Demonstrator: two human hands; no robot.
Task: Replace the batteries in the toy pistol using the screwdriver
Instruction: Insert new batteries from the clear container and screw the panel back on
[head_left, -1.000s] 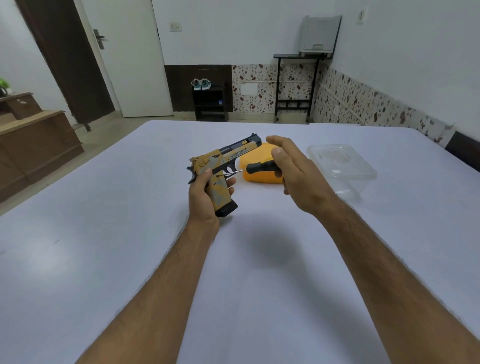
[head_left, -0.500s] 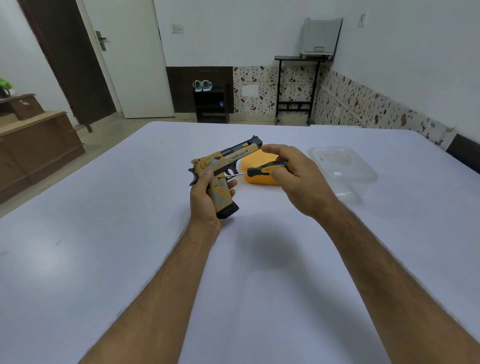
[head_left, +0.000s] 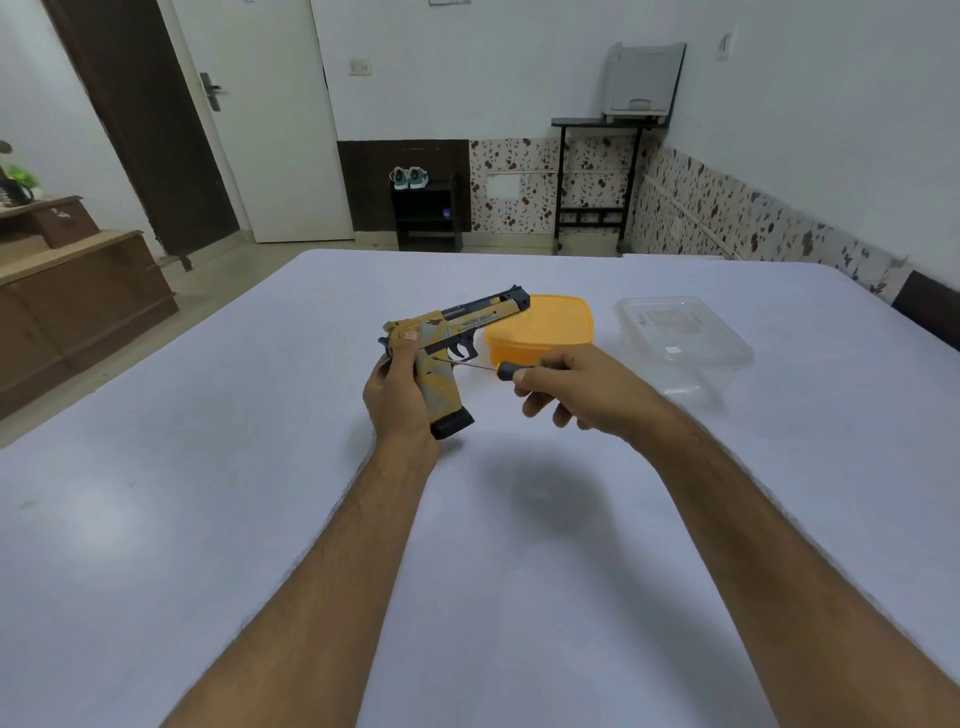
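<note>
My left hand (head_left: 397, 395) grips the yellow and grey toy pistol (head_left: 457, 332) by its handle, barrel pointing away and to the right, above the white table (head_left: 208, 519). My right hand (head_left: 576, 387) holds the screwdriver (head_left: 498, 368) by its black handle, most of which is hidden in my fingers. The thin metal shaft points left and its tip touches the pistol's grip just below the trigger guard.
An orange lid (head_left: 543, 327) lies on the table right behind the pistol. A clear plastic container (head_left: 680, 340) stands to its right. Beyond the table's far edge are a door, a dark shoe shelf and a black stand; a wooden cabinet is at the left.
My right hand has dropped lower and turned round the screwdriver handle, fingers now curled under it. The pistol sits a little lower in my left hand; the tip stays on the grip.
</note>
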